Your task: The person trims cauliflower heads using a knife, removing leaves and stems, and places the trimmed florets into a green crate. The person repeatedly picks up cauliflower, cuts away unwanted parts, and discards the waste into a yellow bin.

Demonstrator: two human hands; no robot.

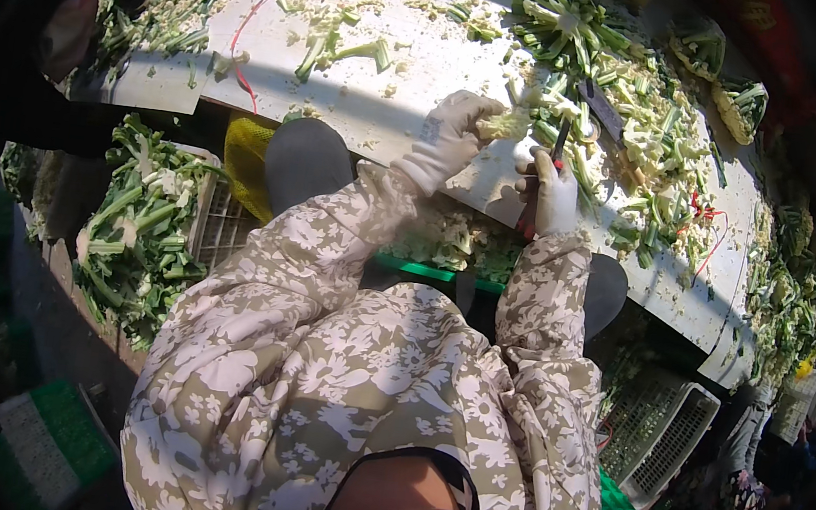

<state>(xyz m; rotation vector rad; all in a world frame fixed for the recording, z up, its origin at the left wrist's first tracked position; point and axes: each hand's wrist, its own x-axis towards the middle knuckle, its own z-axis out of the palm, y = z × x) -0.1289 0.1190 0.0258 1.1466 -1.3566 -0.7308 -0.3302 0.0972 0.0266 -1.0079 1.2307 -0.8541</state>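
Note:
My left hand [453,138], in a pale work glove, is shut on a cauliflower floret [504,125] above the white tabletop [364,110]. To its right, my right hand [551,190], gloved too, grips a small knife [560,145] with a red and black handle, its blade pointing away from me. Beyond the knife lies a dark cleaver-like blade [602,111] on cut stalks. A leafy cauliflower stem base [569,22] rests farther back. Below my hands, a green-rimmed container [418,267] holds cauliflower pieces between my knees.
Cauliflower trimmings [662,144] cover the table's right part. Two cauliflower heads [740,110] lie at the far right. Red string [241,32] is at left. A crate [220,211] and heaped leaves [142,232] stand left; another crate [660,427] stands right. A person's dark sleeve [51,10] is upper left.

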